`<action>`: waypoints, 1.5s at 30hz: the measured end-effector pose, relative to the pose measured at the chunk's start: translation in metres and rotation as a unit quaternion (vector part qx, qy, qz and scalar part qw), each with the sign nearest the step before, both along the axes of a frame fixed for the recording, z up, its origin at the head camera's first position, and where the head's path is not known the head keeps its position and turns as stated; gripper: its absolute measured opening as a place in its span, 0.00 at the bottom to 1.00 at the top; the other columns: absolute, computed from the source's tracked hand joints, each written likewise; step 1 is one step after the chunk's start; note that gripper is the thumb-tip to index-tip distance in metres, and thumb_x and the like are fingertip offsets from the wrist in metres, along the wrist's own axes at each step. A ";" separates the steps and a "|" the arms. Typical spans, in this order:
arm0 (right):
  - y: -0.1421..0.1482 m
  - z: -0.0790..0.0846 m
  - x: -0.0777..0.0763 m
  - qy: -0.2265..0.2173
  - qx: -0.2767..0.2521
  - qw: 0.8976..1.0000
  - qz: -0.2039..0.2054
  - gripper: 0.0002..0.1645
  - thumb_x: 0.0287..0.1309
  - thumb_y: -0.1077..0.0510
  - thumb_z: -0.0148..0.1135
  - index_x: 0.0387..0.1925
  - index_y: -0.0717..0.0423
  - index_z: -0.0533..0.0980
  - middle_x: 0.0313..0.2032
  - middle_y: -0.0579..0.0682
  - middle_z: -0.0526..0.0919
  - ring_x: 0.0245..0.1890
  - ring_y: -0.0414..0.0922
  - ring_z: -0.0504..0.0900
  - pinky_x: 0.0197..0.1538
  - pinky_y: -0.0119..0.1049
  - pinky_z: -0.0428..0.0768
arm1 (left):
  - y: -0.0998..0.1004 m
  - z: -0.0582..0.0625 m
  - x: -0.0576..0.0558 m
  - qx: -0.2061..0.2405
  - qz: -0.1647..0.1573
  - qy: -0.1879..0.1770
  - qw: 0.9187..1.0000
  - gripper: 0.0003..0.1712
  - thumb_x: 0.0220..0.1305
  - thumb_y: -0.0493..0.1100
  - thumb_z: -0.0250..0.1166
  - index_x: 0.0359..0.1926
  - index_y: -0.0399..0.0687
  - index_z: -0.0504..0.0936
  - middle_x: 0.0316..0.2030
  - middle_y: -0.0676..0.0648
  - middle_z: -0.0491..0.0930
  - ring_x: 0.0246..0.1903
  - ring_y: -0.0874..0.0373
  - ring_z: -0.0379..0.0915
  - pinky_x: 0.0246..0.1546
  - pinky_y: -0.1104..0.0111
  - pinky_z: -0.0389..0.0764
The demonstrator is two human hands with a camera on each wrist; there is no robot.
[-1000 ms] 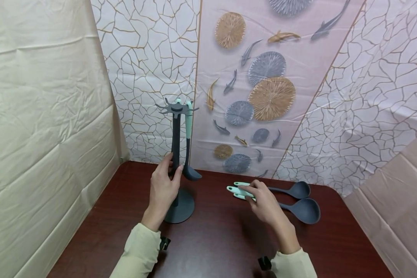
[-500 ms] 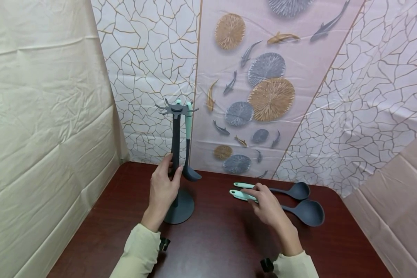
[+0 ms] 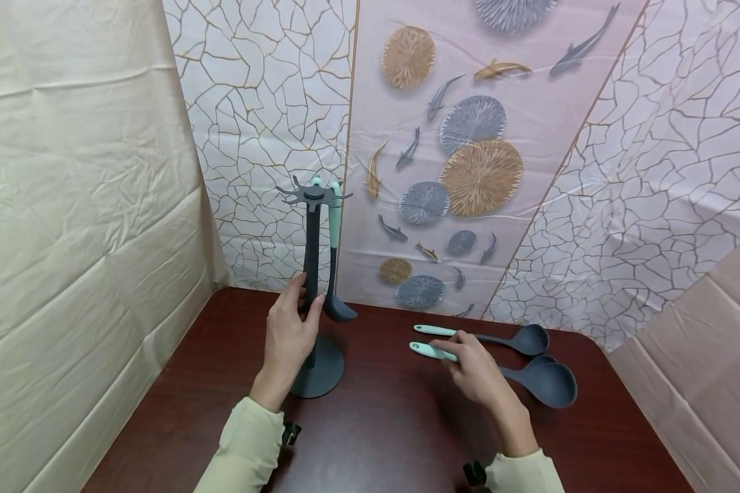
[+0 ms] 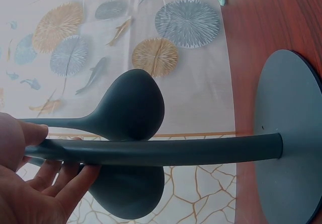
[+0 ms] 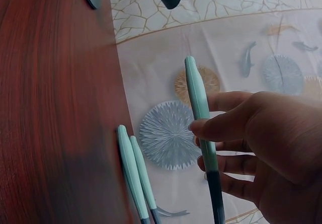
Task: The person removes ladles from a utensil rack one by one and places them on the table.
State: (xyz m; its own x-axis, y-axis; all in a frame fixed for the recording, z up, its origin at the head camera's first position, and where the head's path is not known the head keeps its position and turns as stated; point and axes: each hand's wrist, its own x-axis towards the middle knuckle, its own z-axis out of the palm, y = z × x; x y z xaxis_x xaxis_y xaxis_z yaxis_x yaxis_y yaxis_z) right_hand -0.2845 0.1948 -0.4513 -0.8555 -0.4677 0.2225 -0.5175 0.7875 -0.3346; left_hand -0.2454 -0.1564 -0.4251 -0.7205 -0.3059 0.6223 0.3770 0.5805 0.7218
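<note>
Patterned cloth (image 3: 271, 89) backs the tabletop (image 3: 376, 424). Left grip (image 3: 291, 335) clasps the stand (image 3: 312, 239), where two hung utensils (image 4: 133, 100) are already done; right of the stand, the right grip (image 3: 476, 370) pinches a raised mint-handled ladle (image 5: 197, 90), two loose utensils (image 5: 130, 163) left lying below.

The table (image 3: 376, 438) is dark red-brown with a fine wood grain, and its far corners are rounded. Behind it hangs a white cloth (image 3: 259, 103) with a net of thin gold lines, and between its two parts there is a pale pink panel (image 3: 425, 161), on which are printed round discs (image 3: 482, 178) and slender fish (image 3: 502, 69), some gold and some grey. A creased cream cloth (image 3: 86, 226) covers the left side, and a beige cloth (image 3: 709, 370) the right.
</note>
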 end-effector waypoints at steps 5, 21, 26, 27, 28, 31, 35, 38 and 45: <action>0.002 -0.004 -0.001 -0.007 -0.002 1.000 -0.003 0.23 0.67 0.67 0.70 0.60 0.47 0.86 0.41 0.46 0.75 0.38 0.44 0.71 0.38 0.42 0.73 | 0.000 0.000 0.000 0.000 -0.001 0.000 1.000 0.26 0.74 0.40 0.70 0.69 0.42 0.76 0.46 0.40 0.83 0.42 0.47 0.84 0.42 0.54 0.88; 0.008 -0.011 -0.006 -0.018 0.008 1.000 0.007 0.23 0.66 0.67 0.70 0.60 0.49 0.85 0.38 0.44 0.74 0.34 0.43 0.69 0.36 0.40 0.70 | -0.001 -0.002 -0.001 0.000 0.000 -0.003 1.000 0.26 0.74 0.41 0.69 0.69 0.43 0.76 0.46 0.40 0.83 0.43 0.48 0.84 0.42 0.55 0.88; 0.009 -0.012 -0.007 -0.014 0.008 1.000 0.008 0.22 0.66 0.67 0.70 0.59 0.50 0.85 0.38 0.44 0.74 0.35 0.44 0.69 0.36 0.41 0.70 | -0.001 -0.002 -0.001 0.002 -0.002 -0.002 1.000 0.26 0.74 0.41 0.70 0.69 0.43 0.76 0.46 0.40 0.83 0.43 0.48 0.84 0.42 0.52 0.88; 0.009 -0.012 -0.007 -0.014 0.009 1.000 0.009 0.22 0.66 0.67 0.70 0.59 0.50 0.85 0.38 0.44 0.74 0.35 0.44 0.68 0.36 0.41 0.69 | -0.001 -0.002 -0.002 0.003 -0.003 -0.001 1.000 0.26 0.74 0.41 0.70 0.69 0.43 0.76 0.46 0.40 0.83 0.43 0.47 0.84 0.42 0.51 0.88; 0.009 -0.012 -0.007 -0.013 0.011 1.000 0.009 0.22 0.66 0.67 0.70 0.59 0.50 0.85 0.38 0.44 0.73 0.35 0.44 0.68 0.36 0.41 0.69 | -0.001 -0.002 -0.002 0.004 -0.004 -0.001 1.000 0.26 0.74 0.41 0.70 0.69 0.43 0.76 0.46 0.40 0.83 0.43 0.47 0.84 0.42 0.50 0.88; 0.010 -0.012 -0.007 -0.012 0.012 1.000 0.011 0.21 0.66 0.67 0.70 0.59 0.50 0.86 0.37 0.44 0.73 0.34 0.44 0.68 0.36 0.41 0.69 | -0.001 -0.001 -0.002 0.003 -0.004 0.000 1.000 0.26 0.74 0.41 0.69 0.69 0.43 0.76 0.46 0.40 0.83 0.43 0.47 0.84 0.42 0.50 0.88; 0.011 -0.012 -0.007 -0.010 0.012 1.000 0.018 0.21 0.65 0.67 0.71 0.57 0.50 0.86 0.37 0.45 0.74 0.33 0.43 0.68 0.36 0.41 0.70 | 0.000 -0.001 -0.002 0.000 -0.003 0.000 1.000 0.26 0.75 0.42 0.69 0.69 0.43 0.76 0.46 0.40 0.83 0.42 0.48 0.84 0.42 0.54 0.88; 0.013 -0.012 -0.007 -0.016 0.013 1.000 0.019 0.21 0.65 0.67 0.71 0.57 0.49 0.86 0.37 0.45 0.74 0.33 0.43 0.69 0.36 0.41 0.71 | 0.000 -0.002 -0.002 0.000 -0.004 -0.001 1.000 0.26 0.74 0.42 0.69 0.69 0.43 0.76 0.46 0.41 0.83 0.42 0.48 0.84 0.41 0.55 0.88; 0.016 -0.013 -0.010 -0.041 0.016 0.999 0.032 0.20 0.65 0.67 0.71 0.56 0.49 0.86 0.36 0.44 0.74 0.33 0.42 0.69 0.37 0.41 0.71 | -0.001 -0.003 -0.002 0.003 -0.002 0.000 1.000 0.26 0.74 0.41 0.70 0.69 0.42 0.76 0.45 0.40 0.83 0.42 0.48 0.84 0.42 0.52 0.88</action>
